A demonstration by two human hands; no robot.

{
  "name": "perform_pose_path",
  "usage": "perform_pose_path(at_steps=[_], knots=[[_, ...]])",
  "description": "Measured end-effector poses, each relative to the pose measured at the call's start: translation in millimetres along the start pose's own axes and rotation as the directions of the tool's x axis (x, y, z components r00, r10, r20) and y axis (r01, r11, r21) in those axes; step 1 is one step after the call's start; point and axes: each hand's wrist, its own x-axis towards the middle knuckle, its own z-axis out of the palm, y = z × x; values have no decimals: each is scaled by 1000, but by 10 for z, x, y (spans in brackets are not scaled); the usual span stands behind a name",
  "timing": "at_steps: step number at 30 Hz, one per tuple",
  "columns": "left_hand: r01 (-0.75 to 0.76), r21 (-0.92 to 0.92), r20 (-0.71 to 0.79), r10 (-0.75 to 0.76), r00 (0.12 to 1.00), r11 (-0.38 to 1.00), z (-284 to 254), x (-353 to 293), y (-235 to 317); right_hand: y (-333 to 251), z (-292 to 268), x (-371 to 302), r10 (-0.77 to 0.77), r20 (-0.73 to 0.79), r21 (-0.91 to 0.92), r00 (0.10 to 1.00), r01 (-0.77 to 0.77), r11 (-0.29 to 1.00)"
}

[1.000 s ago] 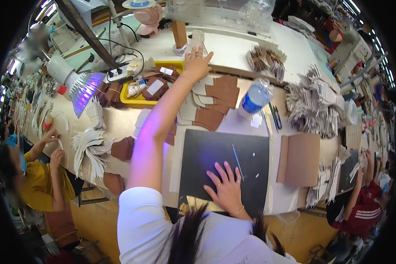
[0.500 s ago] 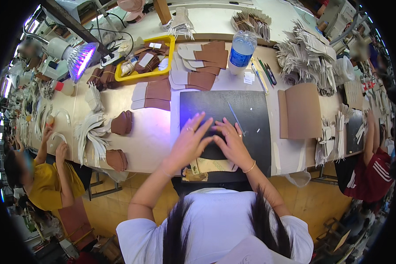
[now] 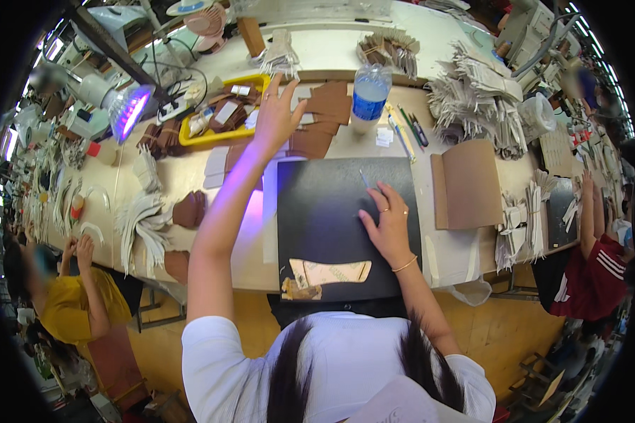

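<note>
My left hand [image 3: 279,116] reaches far out over the overlapping brown-and-white cut pieces [image 3: 321,116], fingers spread and nothing visibly held. On the black mat [image 3: 324,225], my right hand [image 3: 389,222] rests with its thumb apart from its fingers. A thin light-blue pen-like stick [image 3: 363,177] touches or passes under the right fingertips; its other end is hidden. Nearer me, a curved cream-coloured pattern piece [image 3: 331,272] lies along the mat's front edge, beside a crumpled brown patch [image 3: 301,290].
A yellow tray [image 3: 185,135] holds brown bundles, left of a water bottle [image 3: 371,99]. Pens [image 3: 412,125] and a brown folded board [image 3: 473,187] lie right. Grey-white bundles [image 3: 476,102] are piled beyond. A lit lamp [image 3: 129,113] hangs at left. Co-workers sit on both sides.
My left hand has left the mat and stretched forward to the far pieces. My right hand has drawn apart from it and shifted to the stick. The cream piece is now uncovered.
</note>
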Motion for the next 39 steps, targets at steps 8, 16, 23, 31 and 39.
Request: perform_pose_path(at_steps=[8,16,23,31,39], knots=[[102,452,128,-178,976,886,869,1159,-948,26,107,35,-2,70,-240,998,19,971],[197,457,115,-277,954,867,1313,1402,-1342,-41,66,70,61,115,-291,991,-25,957],[106,269,30,-118,993,957,1360,1365,-1389,-56,87,114,66,116,-294,991,-30,955],[113,390,192,-200,961,914,1439,1351,-1210,-50,73,116,52,95,-277,994,-24,961],[12,-32,123,-8,992,999,652,1223,-373,26,100,89,57,81,-210,995,-39,977]])
